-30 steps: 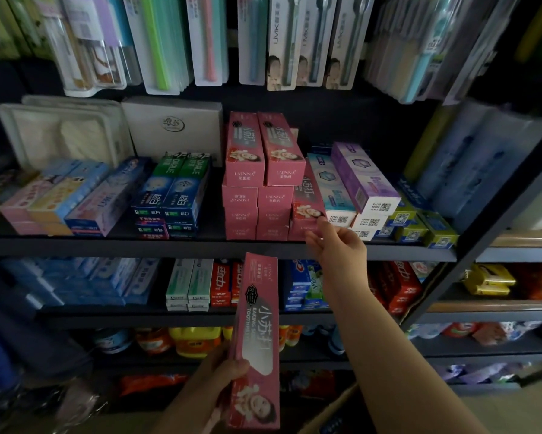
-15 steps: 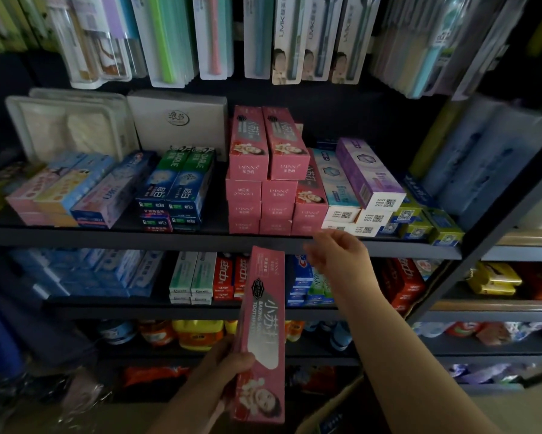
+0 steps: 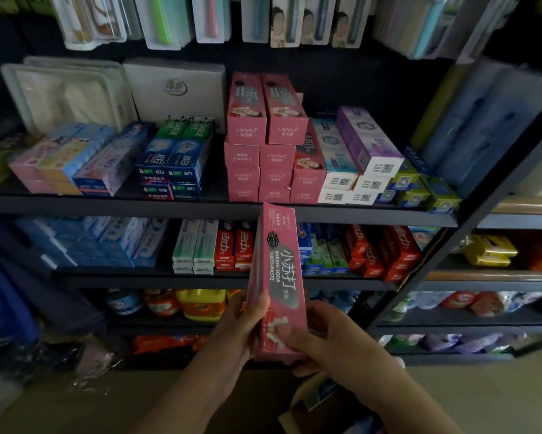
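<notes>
- Left on the shelf: green-blue cartons lie flat, ends out, so the brands read from the aisle.
- Your left hand grips the box along its left edge, thumb over the front and fingers wrapped behind. Judged to be the carrying grip.
- The box stands upright in mid-air before the shelves with its printed face toward you. Its top end is just below the shelf lip and its bottom end sits between your two hands. Held so, the label can be checked against the stock.
- Directly above it is the pink stack, same colour, ends out. This is the likely destination.
- Your right hand holds the box's lower right, fingers curled over the front near the bottom. It is probably steadying the box for a turn end-on.
- Right of the stack, one pink carton leans slanted against it, touching. The slot looks tight.
- Further right, a purple carton rests on white ones, packed close.
</notes>
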The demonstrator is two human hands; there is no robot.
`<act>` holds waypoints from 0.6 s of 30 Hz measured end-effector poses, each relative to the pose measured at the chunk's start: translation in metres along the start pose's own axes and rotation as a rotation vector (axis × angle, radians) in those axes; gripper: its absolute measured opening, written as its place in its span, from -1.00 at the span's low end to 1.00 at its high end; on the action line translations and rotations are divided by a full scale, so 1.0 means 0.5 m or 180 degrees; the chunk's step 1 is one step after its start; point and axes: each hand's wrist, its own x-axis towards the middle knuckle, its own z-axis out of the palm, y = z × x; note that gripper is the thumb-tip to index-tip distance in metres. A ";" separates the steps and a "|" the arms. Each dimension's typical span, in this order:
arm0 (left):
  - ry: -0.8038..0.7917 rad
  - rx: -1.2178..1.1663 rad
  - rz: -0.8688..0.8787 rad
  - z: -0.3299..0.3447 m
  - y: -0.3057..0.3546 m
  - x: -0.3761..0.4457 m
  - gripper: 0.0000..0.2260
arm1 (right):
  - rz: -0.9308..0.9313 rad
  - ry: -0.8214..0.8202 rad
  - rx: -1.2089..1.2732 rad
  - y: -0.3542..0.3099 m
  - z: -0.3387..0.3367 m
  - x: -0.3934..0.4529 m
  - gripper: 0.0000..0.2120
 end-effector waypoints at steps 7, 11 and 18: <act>-0.0097 -0.0306 0.0113 0.007 0.000 -0.008 -0.56 | -0.0429 0.0276 0.0990 0.024 -0.010 -0.037 -0.48; 0.0039 -0.0287 0.0386 0.004 0.024 -0.012 -0.60 | -0.0829 0.0820 0.1025 0.003 -0.050 -0.041 -0.39; 0.0067 -0.0327 0.0611 0.015 0.063 -0.008 -0.61 | -0.1136 0.1188 0.0853 -0.126 -0.129 0.026 -0.67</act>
